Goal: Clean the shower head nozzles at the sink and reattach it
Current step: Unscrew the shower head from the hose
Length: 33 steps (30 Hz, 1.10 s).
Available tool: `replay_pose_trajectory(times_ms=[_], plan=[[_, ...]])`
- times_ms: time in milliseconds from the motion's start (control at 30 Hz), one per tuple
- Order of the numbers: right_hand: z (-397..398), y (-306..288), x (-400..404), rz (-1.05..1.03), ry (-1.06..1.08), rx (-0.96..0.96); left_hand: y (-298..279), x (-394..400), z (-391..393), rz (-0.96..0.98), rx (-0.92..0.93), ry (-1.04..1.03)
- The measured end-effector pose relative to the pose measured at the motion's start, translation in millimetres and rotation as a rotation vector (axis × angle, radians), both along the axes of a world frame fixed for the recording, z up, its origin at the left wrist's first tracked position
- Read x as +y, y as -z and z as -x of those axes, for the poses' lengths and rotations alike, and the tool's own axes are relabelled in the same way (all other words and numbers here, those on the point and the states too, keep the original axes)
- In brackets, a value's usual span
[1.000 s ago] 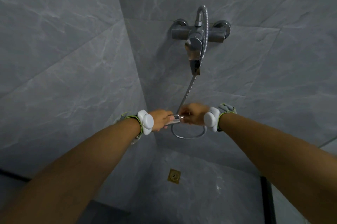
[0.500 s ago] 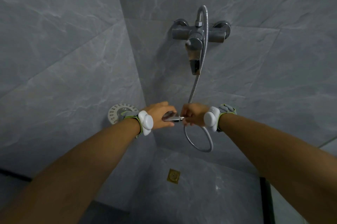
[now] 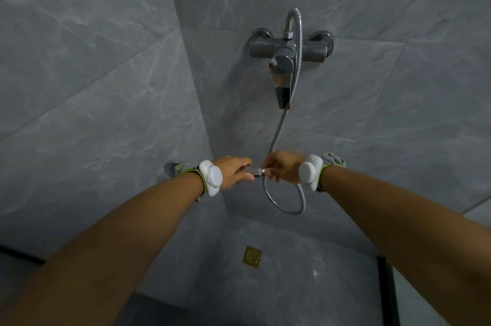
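Observation:
My left hand grips the chrome handle of the shower head; the round head pokes out behind my left wrist, mostly hidden. My right hand pinches the hose nut where the handle's end meets it. The metal hose loops below my hands and rises to the wall mixer.
The mixer's chrome lever points down above my hands. Grey tiled walls meet in a corner on the left. A brass floor drain lies below. A dark frame edge stands at lower right.
The shower head has turned, so its nozzle face no longer shows beside my left wrist. The hose loop has swung from left to right below my hands. Both hands stay at the joint.

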State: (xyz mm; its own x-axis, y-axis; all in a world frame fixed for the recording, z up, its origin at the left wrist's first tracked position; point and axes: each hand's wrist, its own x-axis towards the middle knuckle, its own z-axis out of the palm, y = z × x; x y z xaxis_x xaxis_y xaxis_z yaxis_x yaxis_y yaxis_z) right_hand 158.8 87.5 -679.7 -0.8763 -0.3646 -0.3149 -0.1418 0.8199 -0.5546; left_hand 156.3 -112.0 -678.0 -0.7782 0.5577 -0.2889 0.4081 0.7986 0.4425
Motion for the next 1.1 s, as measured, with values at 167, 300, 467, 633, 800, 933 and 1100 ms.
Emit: replay_pose_trajectory(times_ms=[167,300,467,633,800,933,1100], plan=[[-4,4,4,0.052,0.017,0.132,-3,1,-3,-0.087,-0.111,-0.093],[-3,-6,-3,0.002,-0.030,0.045,-3,1,-4,-0.113,-0.093,-0.126],[-4,-9,-10,-0.082,-0.085,0.000,-4,-4,-2,-0.003,0.078,0.022],[-5,-1,-7,0.021,-0.055,0.090,1,-7,1,-0.064,0.139,0.074],[0,0,-5,0.027,-0.044,0.160,2,-6,5,-0.085,0.104,0.044],[2,0,-4,-0.015,-0.022,0.299,-1,-3,5,-0.011,0.085,0.028],[4,6,-2,-0.041,0.019,0.439,-7,1,4,-0.040,-0.008,-0.064]])
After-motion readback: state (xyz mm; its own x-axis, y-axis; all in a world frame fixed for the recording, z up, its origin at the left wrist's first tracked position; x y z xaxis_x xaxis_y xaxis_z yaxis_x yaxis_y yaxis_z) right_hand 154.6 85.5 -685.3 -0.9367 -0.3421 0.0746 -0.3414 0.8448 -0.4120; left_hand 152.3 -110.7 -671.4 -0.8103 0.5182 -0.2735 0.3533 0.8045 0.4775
